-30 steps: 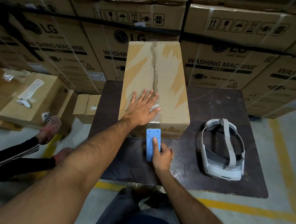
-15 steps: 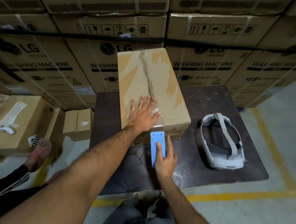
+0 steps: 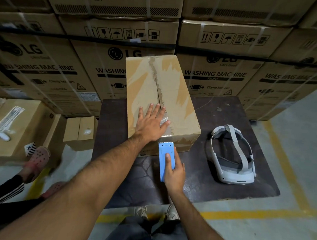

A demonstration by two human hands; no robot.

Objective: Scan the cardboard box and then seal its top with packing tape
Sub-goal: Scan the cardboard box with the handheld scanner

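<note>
Box: cardboard box (image 3: 160,94) stands lengthwise on the dark desk (image 3: 226,111), its short end facing the person, top flaps shut with the centre seam running away from view.
Left hand: left hand (image 3: 150,126) lies flat, fingers spread, on the near part of the box top, beside the seam; it grips nothing, and I judge it is pinning the flaps and steadying the box.
Right hand: right hand (image 3: 174,169) is wrapped around a blue tape cutter (image 3: 166,158), forefinger laid along its back, toothed edge pointing at the box's near top edge.
Tape: shiny clear tape (image 3: 165,120) shows by the left thumb, so sealing looks just begun at the near end.
Seam: ragged torn paper along most of it, not yet covered.
Headset: white headset (image 3: 232,156) sits on the desk, well apart to the right, out of the taping line.
Count: one box on the desk, one cutter, one headset, two hands.
Backdrop: stacked washing machine cartons (image 3: 48,67) behind.
</note>
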